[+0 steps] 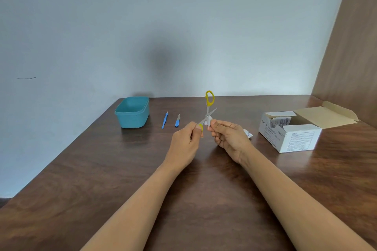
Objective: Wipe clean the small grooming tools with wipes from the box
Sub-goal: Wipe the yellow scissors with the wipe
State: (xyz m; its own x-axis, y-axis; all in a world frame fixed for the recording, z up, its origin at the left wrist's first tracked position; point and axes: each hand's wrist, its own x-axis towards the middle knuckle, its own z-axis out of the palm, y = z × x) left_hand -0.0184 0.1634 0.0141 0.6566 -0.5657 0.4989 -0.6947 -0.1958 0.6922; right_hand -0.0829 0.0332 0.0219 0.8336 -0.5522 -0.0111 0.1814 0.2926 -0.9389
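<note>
Small scissors (pixel 208 108) with yellow handles are held above the table, blades spread apart. My left hand (pixel 186 142) pinches one yellow handle at the lower left. My right hand (pixel 228 138) presses a small white wipe (pixel 208 123) around the lower blade with thumb and fingers. The other handle loop points up. A blue cuticle tool (pixel 164 120) and a blue-handled nail file (pixel 177 121) lie side by side on the table beyond my left hand. The open white wipe box (pixel 289 134) stands at the right, its flap folded back.
A teal plastic tub (pixel 132 112) sits at the back left of the brown wooden table (pixel 102 169). A torn wipe packet (pixel 247 133) lies just behind my right hand. A wall runs behind the table and a wooden panel (pixel 350 47) at the right.
</note>
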